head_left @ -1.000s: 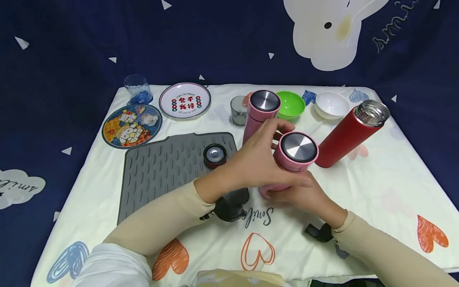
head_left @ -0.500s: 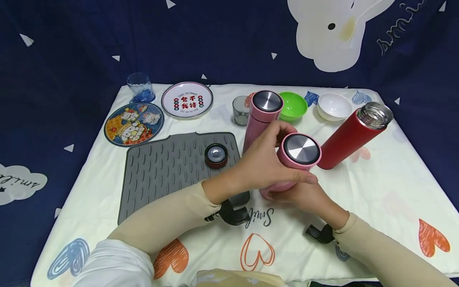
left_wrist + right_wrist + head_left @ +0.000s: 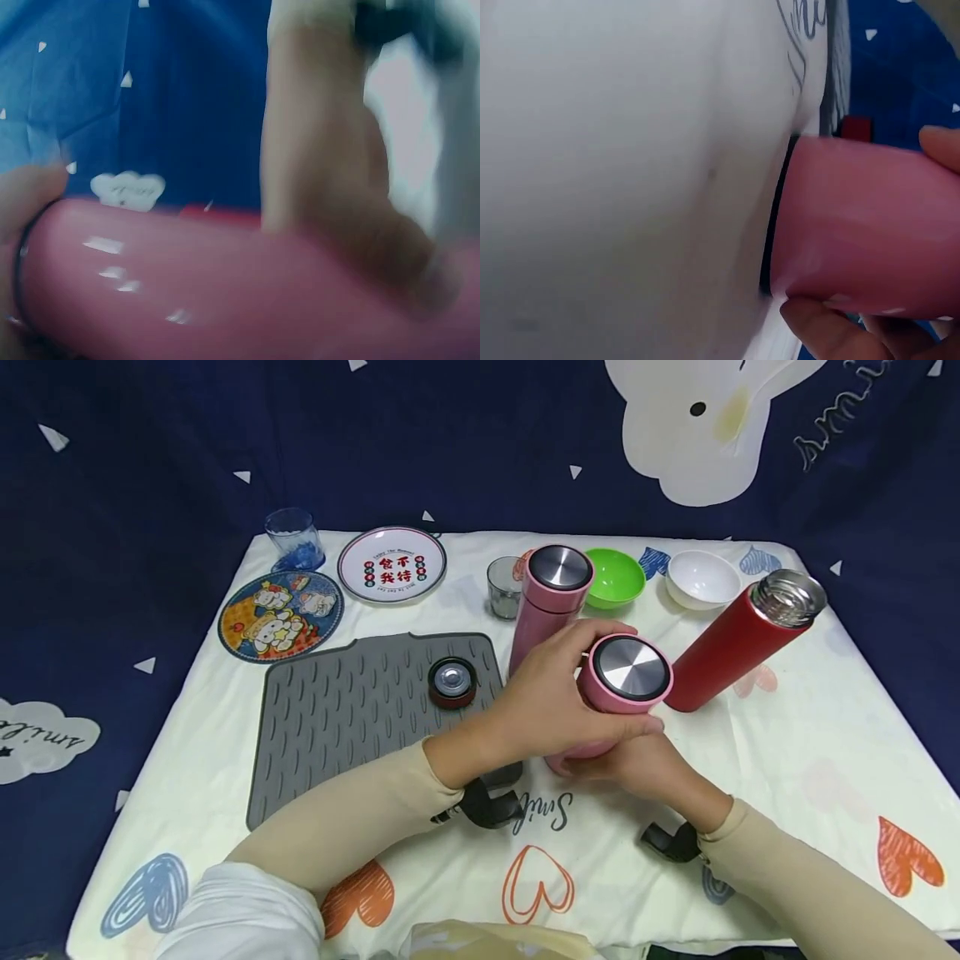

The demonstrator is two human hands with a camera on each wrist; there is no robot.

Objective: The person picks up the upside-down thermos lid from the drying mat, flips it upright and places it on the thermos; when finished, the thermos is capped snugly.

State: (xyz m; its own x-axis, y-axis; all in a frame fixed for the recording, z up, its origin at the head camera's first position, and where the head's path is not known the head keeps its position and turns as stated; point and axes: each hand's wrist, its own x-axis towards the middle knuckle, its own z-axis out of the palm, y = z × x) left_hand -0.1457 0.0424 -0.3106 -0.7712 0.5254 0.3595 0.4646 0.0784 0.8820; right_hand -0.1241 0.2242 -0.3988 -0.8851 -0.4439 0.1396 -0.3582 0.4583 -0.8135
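Note:
A pink thermos (image 3: 632, 670) with a brushed steel top is held between both hands. My left hand (image 3: 555, 702) grips it around the lid end, with the thumb across the near side. Lower down, my right hand (image 3: 648, 768) holds the body. In the left wrist view the pink thermos (image 3: 165, 277) lies across the picture, with the right hand (image 3: 337, 195) blurred against it. Its dark-rimmed base shows in the right wrist view, close to the white cloth; whether they touch I cannot tell. Right behind stands a second pink thermos (image 3: 551, 602), lid on.
An uncapped red thermos (image 3: 731, 652) stands to the right. On the grey mat (image 3: 330, 718) lies a round cap (image 3: 452, 683). Farther back are a clear glass (image 3: 504, 589), a green bowl (image 3: 615, 578), a white bowl (image 3: 701, 581), two plates (image 3: 392, 543) and a blue glass (image 3: 295, 539).
The left fingers have shifted slightly around the lid of the held thermos. Both hands keep their hold. The head view has shifted a little; the other things stay in place.

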